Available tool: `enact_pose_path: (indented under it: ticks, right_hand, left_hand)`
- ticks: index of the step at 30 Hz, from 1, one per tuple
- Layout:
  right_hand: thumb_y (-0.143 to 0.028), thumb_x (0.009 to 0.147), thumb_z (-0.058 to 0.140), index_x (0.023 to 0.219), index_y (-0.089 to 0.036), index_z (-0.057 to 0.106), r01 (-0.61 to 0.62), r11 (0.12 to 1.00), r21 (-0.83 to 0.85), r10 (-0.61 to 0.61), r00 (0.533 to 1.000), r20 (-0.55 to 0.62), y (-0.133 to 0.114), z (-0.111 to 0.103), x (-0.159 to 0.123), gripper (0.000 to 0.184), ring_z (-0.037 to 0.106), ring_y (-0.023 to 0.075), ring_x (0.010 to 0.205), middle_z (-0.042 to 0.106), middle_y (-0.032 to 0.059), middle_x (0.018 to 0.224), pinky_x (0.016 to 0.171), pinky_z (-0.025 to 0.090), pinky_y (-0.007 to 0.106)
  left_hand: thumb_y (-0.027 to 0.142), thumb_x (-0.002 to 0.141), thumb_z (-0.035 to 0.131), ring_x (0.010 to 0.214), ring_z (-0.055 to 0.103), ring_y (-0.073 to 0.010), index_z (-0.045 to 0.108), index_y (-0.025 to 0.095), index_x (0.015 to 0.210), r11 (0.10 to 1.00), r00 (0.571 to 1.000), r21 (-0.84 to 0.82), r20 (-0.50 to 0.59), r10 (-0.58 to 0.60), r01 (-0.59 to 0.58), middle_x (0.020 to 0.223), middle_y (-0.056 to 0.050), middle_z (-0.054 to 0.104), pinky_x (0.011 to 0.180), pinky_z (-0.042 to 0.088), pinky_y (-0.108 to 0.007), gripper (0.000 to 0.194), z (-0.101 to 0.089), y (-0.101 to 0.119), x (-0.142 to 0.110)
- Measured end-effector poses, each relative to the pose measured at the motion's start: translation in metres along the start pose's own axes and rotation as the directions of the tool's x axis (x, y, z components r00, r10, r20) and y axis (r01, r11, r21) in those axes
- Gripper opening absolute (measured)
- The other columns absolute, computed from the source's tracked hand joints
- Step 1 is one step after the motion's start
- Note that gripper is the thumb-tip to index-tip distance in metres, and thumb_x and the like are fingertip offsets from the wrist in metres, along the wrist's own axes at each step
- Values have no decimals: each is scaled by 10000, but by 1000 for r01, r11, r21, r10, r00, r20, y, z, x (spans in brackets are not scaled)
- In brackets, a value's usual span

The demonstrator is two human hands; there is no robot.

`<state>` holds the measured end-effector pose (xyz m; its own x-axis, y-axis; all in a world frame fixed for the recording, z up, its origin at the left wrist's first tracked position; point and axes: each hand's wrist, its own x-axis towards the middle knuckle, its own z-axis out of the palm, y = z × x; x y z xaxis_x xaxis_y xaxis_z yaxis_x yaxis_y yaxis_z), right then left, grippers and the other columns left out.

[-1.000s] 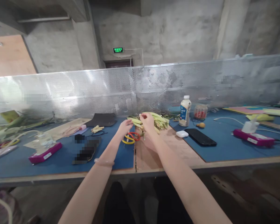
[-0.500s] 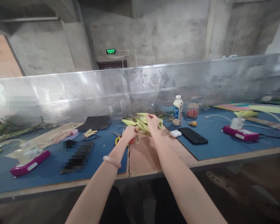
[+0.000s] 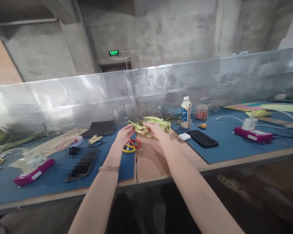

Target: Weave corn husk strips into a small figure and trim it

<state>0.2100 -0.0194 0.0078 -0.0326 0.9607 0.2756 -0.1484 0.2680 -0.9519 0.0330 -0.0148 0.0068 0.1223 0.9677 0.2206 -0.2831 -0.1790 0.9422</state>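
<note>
A pile of pale green leaves (image 3: 162,123), looking like corn husks, lies on the bare wooden strip at the back of the table. My right hand (image 3: 155,130) reaches into the pile, its fingers bent around some leaves; the fingertips are partly hidden. At the pile's left edge is my left hand (image 3: 126,133), its fingers stretched out beside the leaf tips. Scissors with yellow and red handles (image 3: 130,148) lie just below my left hand, and their blades are hidden behind it.
Right of the pile are a white earbud case (image 3: 184,136), a black phone (image 3: 203,138), a bottle (image 3: 186,113) and a jar (image 3: 201,112). Purple power strips (image 3: 253,135) with cables sit on both sides. A perforated metal screen (image 3: 151,87) runs along the back.
My left hand has moved left, away from the middle of the pile, and its fingers have straightened. My right hand has come lower and left, and the leaves lie more sideways.
</note>
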Motion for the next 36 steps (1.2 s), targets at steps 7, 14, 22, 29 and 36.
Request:
enact_pose_path:
  ticks: [7, 14, 22, 29, 36]
  right_hand:
    - [-244, 865, 530, 865, -96, 566, -21, 1000, -20, 25, 974, 224, -13, 6, -14, 153, 537, 75, 626, 567, 5, 775, 562, 472, 213]
    - [-243, 863, 532, 881, -97, 571, 16, 1000, -2, -15, 954, 300, -15, 4, -17, 152, 548, 83, 651, 578, 12, 802, 589, 478, 227]
    - [-244, 856, 543, 916, -99, 574, 83, 996, -14, -74, 936, 343, -5, -3, -9, 160, 561, 97, 697, 584, 25, 852, 621, 489, 248]
    - [-262, 854, 548, 932, -100, 585, 148, 988, -47, -123, 933, 339, -3, -3, -6, 183, 583, 114, 752, 605, 38, 892, 673, 499, 279]
    - [-272, 854, 549, 924, -100, 596, 192, 969, -155, -144, 951, 275, -9, 0, -12, 191, 593, 123, 774, 617, 38, 883, 722, 496, 309]
  left_hand:
    - [260, 859, 526, 855, 595, -175, 548, 133, 1063, 993, 994, -100, 95, -51, 60, 1038, -71, 587, 720, 514, -358, 241, 5, -1, -4]
    - [260, 859, 526, 856, 596, -175, 554, 130, 1053, 990, 987, -106, 138, -77, 92, 1032, -70, 590, 723, 512, -359, 235, 8, 2, -10]
    - [256, 858, 527, 874, 592, -181, 548, 132, 1066, 990, 985, -101, 155, -79, 96, 1052, -74, 583, 734, 511, -366, 243, 7, 3, -11]
    - [255, 857, 529, 886, 590, -185, 545, 132, 1073, 992, 987, -99, 149, -66, 81, 1063, -77, 579, 741, 510, -372, 249, 5, 1, -10]
    - [256, 857, 530, 896, 590, -188, 546, 132, 1074, 991, 988, -109, 141, -60, 75, 1067, -78, 580, 747, 509, -377, 250, 7, 2, -12]
